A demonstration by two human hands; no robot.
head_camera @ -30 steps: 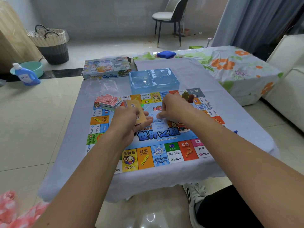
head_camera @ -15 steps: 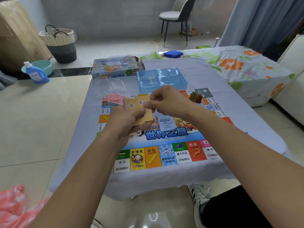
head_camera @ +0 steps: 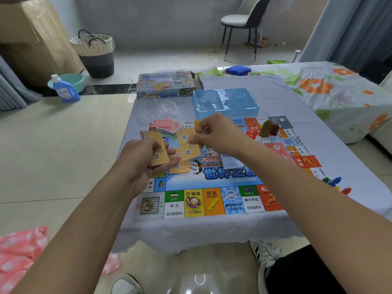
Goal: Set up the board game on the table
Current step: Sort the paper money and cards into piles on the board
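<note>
The board (head_camera: 212, 200) reads "DESTINY", "700", "2000", "1600". Above its left side, my left hand (head_camera: 146, 164) grips an orange card stack (head_camera: 158, 152); my right hand (head_camera: 214, 132) pinches one orange card (head_camera: 187, 145).

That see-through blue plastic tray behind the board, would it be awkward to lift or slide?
Probably easy. The blue tray looks like thin moulded plastic and appears empty, so it is likely very light and would skate on the tablecloth at a nudge. Its thin walls suggest it may flex or crackle if squeezed. Being low and wide, it seems unlikely to tip.
</note>
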